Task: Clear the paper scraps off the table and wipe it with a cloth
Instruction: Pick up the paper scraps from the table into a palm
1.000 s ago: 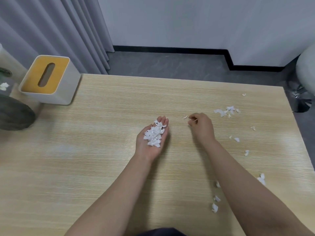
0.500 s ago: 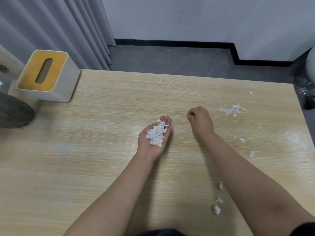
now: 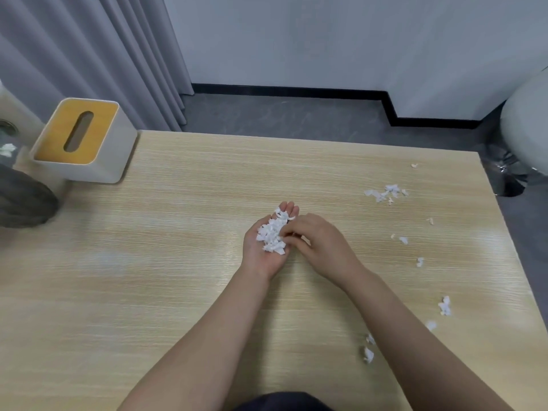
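My left hand lies palm up over the middle of the wooden table, cupping a pile of white paper scraps. My right hand rests against that pile from the right, fingertips curled onto it; whether it still pinches a scrap is hidden. More loose scraps lie in a small cluster at the far right of the table. Single scraps are scattered along the right edge, and others lie beside my right forearm. No cloth is in view.
A white tissue box with a yellow top stands at the table's far left corner. A dark round object sits at the left edge. A white stool stands on the grey floor beyond the right edge. Grey curtains hang at the back left.
My right hand picked a scrap off the table right of my left hand, then moved left onto the pile in my left palm. The left hand has stayed in place.
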`<state>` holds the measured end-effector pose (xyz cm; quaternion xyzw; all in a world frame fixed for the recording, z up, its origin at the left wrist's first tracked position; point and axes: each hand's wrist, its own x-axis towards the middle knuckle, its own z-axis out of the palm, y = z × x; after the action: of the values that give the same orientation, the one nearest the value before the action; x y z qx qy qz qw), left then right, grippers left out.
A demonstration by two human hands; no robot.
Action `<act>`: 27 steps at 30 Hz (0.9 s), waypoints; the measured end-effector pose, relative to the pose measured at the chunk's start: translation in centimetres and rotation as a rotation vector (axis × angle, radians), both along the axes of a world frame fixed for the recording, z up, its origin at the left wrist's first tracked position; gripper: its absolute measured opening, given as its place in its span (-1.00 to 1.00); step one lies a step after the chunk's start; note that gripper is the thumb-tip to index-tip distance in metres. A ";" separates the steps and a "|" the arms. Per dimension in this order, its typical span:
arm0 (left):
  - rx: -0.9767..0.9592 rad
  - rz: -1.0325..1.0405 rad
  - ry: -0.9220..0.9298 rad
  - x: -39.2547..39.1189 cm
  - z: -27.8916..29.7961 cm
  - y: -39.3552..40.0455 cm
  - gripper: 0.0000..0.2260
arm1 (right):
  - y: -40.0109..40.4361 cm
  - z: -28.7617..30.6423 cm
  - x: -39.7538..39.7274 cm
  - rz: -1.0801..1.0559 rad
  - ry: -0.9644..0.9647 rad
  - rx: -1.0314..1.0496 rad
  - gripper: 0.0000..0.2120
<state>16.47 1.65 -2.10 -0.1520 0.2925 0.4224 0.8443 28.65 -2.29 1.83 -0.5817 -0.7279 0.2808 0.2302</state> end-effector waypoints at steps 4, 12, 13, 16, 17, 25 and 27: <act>0.026 -0.013 -0.022 0.3 0.4 -0.6 -0.66 | -0.6 0.7 -0.2 -0.018 -0.055 0.019 -0.85; 0.006 -0.069 -0.051 1.2 1.4 -0.9 -0.62 | -1.5 1.4 1.0 -0.142 -0.003 -0.035 -0.85; 0.003 -0.068 -0.074 1.4 1.5 -1.0 -0.63 | -1.6 1.4 1.3 -0.167 0.014 -0.037 -0.85; 0.008 -0.080 -0.090 2.1 1.6 -1.5 -0.63 | -2.3 1.2 2.5 -0.275 0.083 -0.024 -0.86; 0.010 -0.084 -0.079 2.4 1.5 -1.6 -0.60 | -2.5 1.1 3.1 -0.302 0.095 -0.016 -0.87; 0.009 -0.133 -0.060 5.7 1.3 -1.8 -0.65 | -3.4 0.4 8.7 -0.449 0.080 -0.043 -0.89; 0.020 -0.147 -0.046 6.7 1.3 -1.8 -0.67 | -3.3 0.2 10.3 -0.481 0.069 -0.051 -0.89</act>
<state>23.17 -0.16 -0.77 -0.1316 0.2792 0.3587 0.8810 38.95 -5.63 2.01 -0.7340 -0.5528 0.2557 0.3004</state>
